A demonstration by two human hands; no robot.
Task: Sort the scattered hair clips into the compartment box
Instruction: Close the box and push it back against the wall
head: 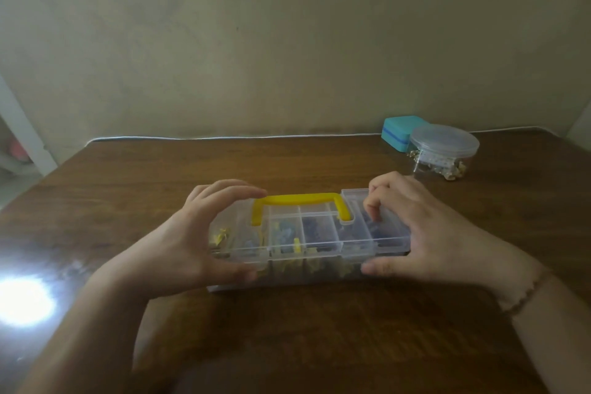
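Observation:
A clear plastic compartment box (323, 235) with a yellow handle (300, 200) lies on the wooden table, its lid down. Small yellow, blue and dark clips show through the lid in several compartments. My left hand (195, 233) grips the box's left end, fingers over the far edge and thumb on the near side. At the right end, my right hand (419, 230) holds the box the same way, fingertips pressing on the lid and thumb against the front wall. No loose clips are visible on the table.
A teal case (399, 131) and a round clear jar (444, 150) with small items inside stand at the back right by the wall. A bright glare spot (22, 301) lies on the table at the left. The table's left edge runs diagonally.

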